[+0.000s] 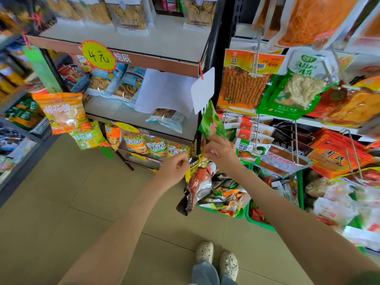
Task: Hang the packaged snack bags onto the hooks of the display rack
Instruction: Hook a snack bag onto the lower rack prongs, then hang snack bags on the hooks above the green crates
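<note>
Two hands meet at one black-and-red snack bag (198, 186), which hangs between them over the tiled floor (67, 194). Left hand (174, 167): fingers curled, pinching the left edge of the bag's yellow header. Right hand (222, 153): thumb and fingers pinching the header's top right corner. Green snack bag (211, 123) hangs just above the right hand, and whether they touch is unclear. Wire hooks of the display rack (256, 136) stand just right of the right hand, loaded with packets. Green basket (258, 222) of loose packets sits below the right forearm.
</note>
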### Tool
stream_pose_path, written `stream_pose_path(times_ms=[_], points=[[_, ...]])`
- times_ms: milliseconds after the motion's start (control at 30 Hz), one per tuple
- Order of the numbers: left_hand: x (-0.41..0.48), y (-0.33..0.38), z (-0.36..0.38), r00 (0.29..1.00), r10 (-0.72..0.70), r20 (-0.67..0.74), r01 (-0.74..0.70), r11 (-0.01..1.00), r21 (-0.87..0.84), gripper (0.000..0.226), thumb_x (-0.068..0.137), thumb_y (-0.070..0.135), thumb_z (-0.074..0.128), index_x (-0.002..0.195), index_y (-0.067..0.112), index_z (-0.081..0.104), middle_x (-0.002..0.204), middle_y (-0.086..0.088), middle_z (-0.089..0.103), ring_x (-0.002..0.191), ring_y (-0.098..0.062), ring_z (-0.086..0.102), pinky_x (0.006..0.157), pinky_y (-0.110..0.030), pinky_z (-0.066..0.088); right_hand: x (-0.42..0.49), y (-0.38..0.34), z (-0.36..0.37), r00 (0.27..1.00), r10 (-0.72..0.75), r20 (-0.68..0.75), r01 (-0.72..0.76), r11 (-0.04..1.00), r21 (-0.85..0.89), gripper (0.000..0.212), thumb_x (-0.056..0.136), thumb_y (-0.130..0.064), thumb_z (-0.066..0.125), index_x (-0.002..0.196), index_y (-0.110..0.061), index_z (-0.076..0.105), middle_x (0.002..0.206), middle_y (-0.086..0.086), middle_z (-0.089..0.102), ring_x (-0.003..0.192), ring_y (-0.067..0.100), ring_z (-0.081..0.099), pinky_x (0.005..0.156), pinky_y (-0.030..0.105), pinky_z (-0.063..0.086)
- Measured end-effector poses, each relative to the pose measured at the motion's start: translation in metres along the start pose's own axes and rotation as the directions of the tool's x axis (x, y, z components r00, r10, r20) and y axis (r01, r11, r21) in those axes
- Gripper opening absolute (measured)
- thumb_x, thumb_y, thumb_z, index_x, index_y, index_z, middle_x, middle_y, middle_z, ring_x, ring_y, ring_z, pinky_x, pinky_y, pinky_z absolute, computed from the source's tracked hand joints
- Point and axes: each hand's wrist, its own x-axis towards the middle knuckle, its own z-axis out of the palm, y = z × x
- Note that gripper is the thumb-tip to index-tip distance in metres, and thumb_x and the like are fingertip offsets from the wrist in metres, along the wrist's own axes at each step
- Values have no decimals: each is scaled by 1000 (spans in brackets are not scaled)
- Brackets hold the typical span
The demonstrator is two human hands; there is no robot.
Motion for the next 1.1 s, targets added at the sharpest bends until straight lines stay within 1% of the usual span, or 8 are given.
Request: stream_pose_path(times_ms=[167,267,367,433,567,800,967,1100], points=[[-2,3,-5,999,-49,5,49,999,6,29,87,5,46,62,15,37,59,-2,35,55,-11,32,55,-25,26,-4,-8,-14,985,-10,172,-17,988,155,5,89,-11,57,89,-10,62,89,6,64,82,23,57,77,36,45],[1,14,-3,996,-45,73,39,996,86,23,84,10,49,64,14,39,59,1,38,56,-12,34,57,-27,27,-17,-12,-25,968,97,231,-134,980,147,14,93,-7,49,97,-9,62,90,3,64,80,18,57,71,26,43],[7,46,10,973,4,232,-52,978,203,5,87,17,54,86,16,50,69,6,49,58,-8,42,54,-24,32,-36,-6,-50,964,161,212,-180,981,74,14,94,-9,48,93,-11,61,76,-7,58,64,7,50,57,20,36],[15,76,30,941,40,337,-155,934,323,12,91,28,54,99,19,53,76,4,58,63,-8,51,53,-24,36,-49,-2,-76,971,155,182,-160,987,14,13,93,-9,48,91,-11,61,75,-3,57,64,14,49,52,18,34],[30,153,92,906,205,370,-384,766,515,31,97,40,41,113,18,57,95,-11,64,96,-30,60,63,-34,44,-92,17,-150,979,202,19,-201,979,-42,15,92,-4,44,89,-9,58,69,0,52,60,18,45,53,30,32],[24,335,231,751,402,523,-652,576,493,32,101,34,36,110,15,60,72,-4,52,66,-26,56,47,-31,33,-222,84,-318,890,317,-328,-373,920,-123,13,91,-6,45,89,-7,58,73,8,59,63,22,50,58,35,37],[-9,460,343,663,565,491,-748,520,412,28,99,33,39,101,16,61,108,-12,60,97,-30,59,70,-37,47,-332,137,-435,781,288,-554,-416,902,-118,15,88,-6,51,93,-5,65,91,14,68,82,29,59,70,35,40],[-40,550,420,579,698,422,-810,434,394,19,97,35,44,107,27,58,88,-8,64,82,-31,62,58,-33,42,-413,174,-516,637,358,-683,-468,884,26,10,86,-5,53,85,-6,63,81,16,67,78,32,60,69,39,45]])
